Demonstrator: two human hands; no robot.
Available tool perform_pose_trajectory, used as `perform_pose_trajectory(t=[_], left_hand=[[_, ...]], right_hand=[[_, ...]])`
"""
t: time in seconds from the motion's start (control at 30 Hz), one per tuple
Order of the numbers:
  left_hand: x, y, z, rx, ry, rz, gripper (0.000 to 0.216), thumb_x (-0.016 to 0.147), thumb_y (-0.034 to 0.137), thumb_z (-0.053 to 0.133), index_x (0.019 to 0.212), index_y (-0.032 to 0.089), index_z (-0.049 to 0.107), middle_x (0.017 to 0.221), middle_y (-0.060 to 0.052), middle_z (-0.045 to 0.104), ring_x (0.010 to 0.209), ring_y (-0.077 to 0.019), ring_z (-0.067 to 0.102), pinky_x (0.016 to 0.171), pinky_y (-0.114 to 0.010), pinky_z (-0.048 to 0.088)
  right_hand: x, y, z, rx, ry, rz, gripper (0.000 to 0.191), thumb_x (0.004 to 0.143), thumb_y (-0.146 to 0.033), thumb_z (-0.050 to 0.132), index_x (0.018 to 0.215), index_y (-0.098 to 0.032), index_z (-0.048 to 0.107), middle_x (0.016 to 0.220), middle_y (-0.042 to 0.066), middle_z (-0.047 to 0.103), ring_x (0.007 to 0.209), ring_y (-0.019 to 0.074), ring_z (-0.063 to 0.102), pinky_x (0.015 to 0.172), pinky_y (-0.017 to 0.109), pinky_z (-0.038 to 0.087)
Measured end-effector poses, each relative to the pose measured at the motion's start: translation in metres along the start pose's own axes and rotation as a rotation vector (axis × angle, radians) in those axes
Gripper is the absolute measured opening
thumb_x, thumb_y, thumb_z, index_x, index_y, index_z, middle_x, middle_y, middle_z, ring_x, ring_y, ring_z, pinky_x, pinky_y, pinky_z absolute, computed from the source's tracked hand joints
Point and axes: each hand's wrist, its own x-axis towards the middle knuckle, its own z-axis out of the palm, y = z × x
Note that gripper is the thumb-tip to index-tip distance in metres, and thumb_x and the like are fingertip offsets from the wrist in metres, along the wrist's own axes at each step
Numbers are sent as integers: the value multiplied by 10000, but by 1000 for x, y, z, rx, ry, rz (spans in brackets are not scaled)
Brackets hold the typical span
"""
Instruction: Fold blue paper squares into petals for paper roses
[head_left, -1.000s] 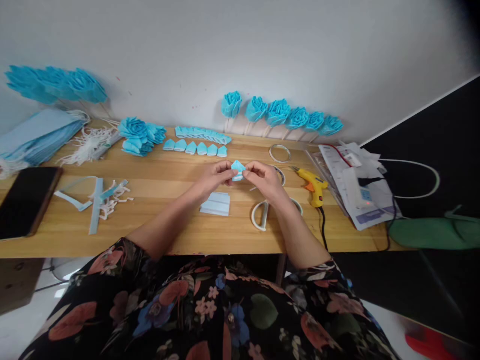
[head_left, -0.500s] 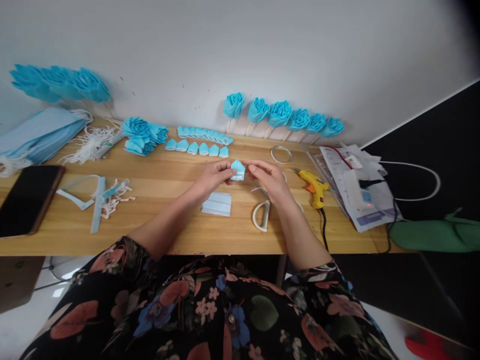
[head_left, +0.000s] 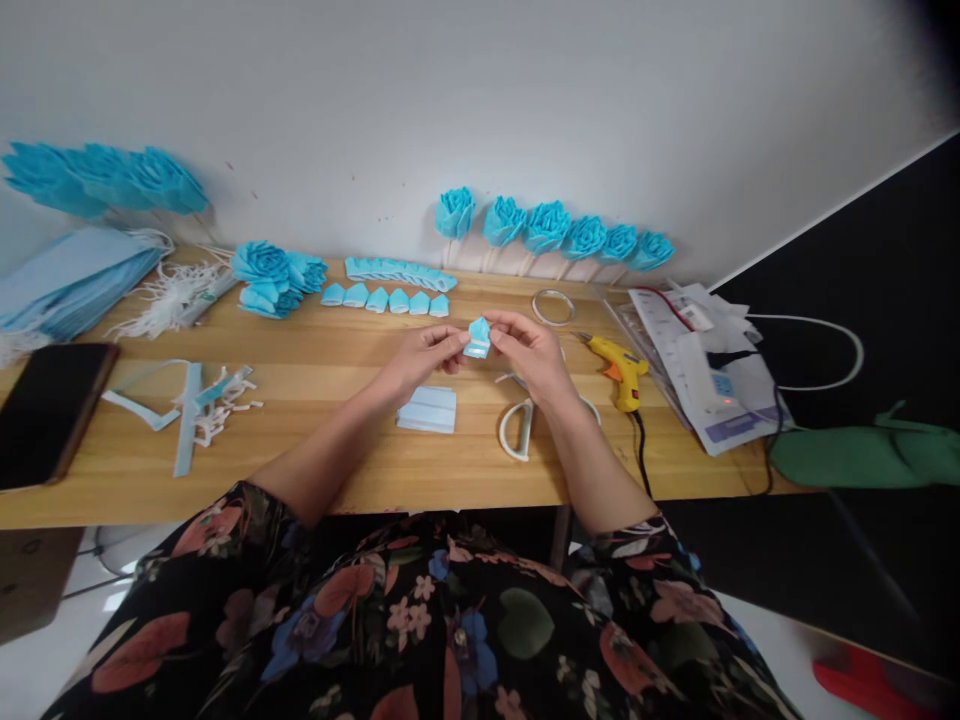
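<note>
Between both hands, above the wooden table, is a small folded blue fabric petal [head_left: 478, 338] with a pointed top and a white strip across it. My left hand [head_left: 436, 353] pinches its left side. My right hand [head_left: 526, 350] pinches its right edge between thumb and fingers. Just below my left hand lies a stack of pale blue fabric pieces [head_left: 427, 410]. White-handled scissors [head_left: 516, 430] lie partly hidden under my right hand and forearm. Behind the hands, a row of folded blue petals [head_left: 387, 300] lies in front of a longer overlapping strip of petals [head_left: 401, 273].
Blue fabric flowers on sticks [head_left: 547, 228] lean against the wall. A yellow glue gun [head_left: 619, 371], a tape ring [head_left: 553, 307] and a power strip [head_left: 709, 380] are on the right. A phone [head_left: 52, 415], fabric scraps [head_left: 189, 420] and face masks [head_left: 79, 280] are on the left.
My right hand has closed in on the petal and now grips its right edge; before, its fingers were at the petal's upper corner. The whole view has shifted slightly.
</note>
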Motion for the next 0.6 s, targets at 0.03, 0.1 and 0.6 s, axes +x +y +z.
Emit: perform_pose_trajectory(t=[0.03,0.1,0.6], left_hand=[[0,0,0,2,-5,-10,280,793,413,734,728,157,641,649,0,617,590,-98,539,615,-242,428],[-1,0,1,0,2,-24,203,782,331,733,726,160,639,649,7,621,586,-93,534,624,-241,432],[-2,2,3,-7,90,6,221,830,347,657,713,163,621,639,1,614,595,-106,542,620,-250,435]], right_hand=[[0,0,0,2,2,0,321,738,-397,776,1005,-220,763,776,-10,655,698,130,566,719,291,481],[0,1,0,-4,1,6,332,737,-408,777,1013,-223,765,786,-7,665,695,130,565,710,290,479],[-3,0,0,-164,-75,48,287,760,-474,730,696,-199,674,641,-24,573,643,122,479,634,265,383]])
